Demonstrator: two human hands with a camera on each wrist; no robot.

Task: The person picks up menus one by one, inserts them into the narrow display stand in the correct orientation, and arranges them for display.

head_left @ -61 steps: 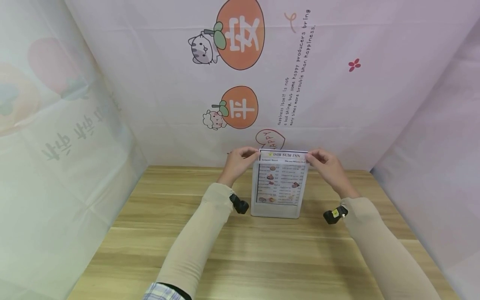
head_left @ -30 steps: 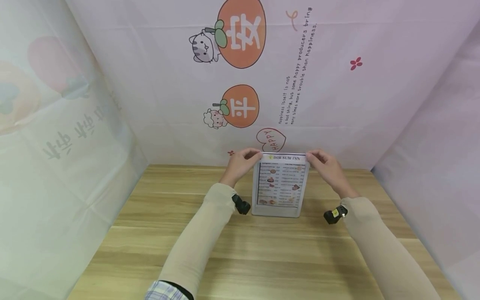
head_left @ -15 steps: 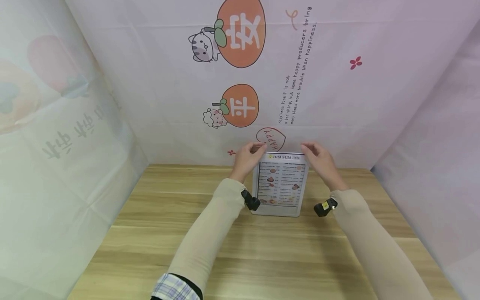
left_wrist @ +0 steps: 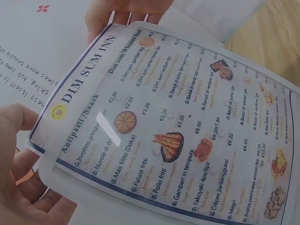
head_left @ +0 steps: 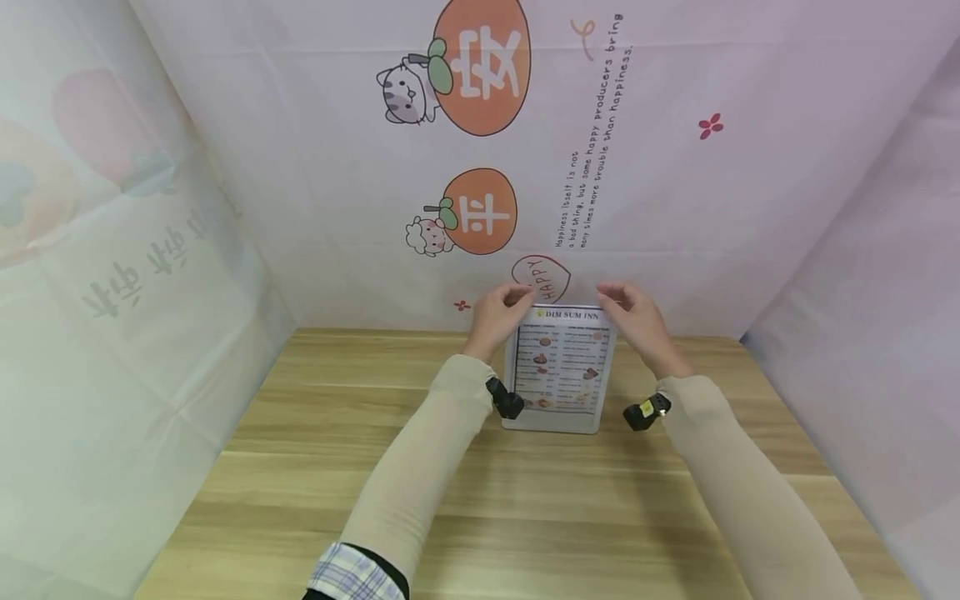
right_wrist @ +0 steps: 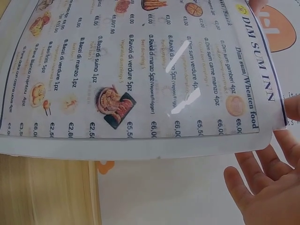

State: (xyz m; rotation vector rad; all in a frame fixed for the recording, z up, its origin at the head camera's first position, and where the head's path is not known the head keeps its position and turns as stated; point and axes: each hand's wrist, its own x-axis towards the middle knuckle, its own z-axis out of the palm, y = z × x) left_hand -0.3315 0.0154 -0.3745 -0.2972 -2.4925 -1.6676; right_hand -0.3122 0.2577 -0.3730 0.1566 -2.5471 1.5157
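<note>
In the head view a printed menu sheet titled DIM SUM INN stands upright inside a pale-edged clear menu holder. The title strip juts out above the holder's upper rim. At the top left corner, my left hand pinches the sheet's edge between thumb and fingers. My right hand does likewise at the top right corner. Seen from the left wrist, the left thumb meets the sheet's corner, other fingers below it. The right wrist view has several right fingers partly hidden behind the holder.
A wood-grain table carries the holder near its back edge. Close behind rises a white printed cloth backdrop; further cloth walls flank the table. Each wrist wears a small black camera.
The sheet has slid down into the holder, so only its title strip shows above the rim. Both hands have shifted inward and slightly up along the top edge.
</note>
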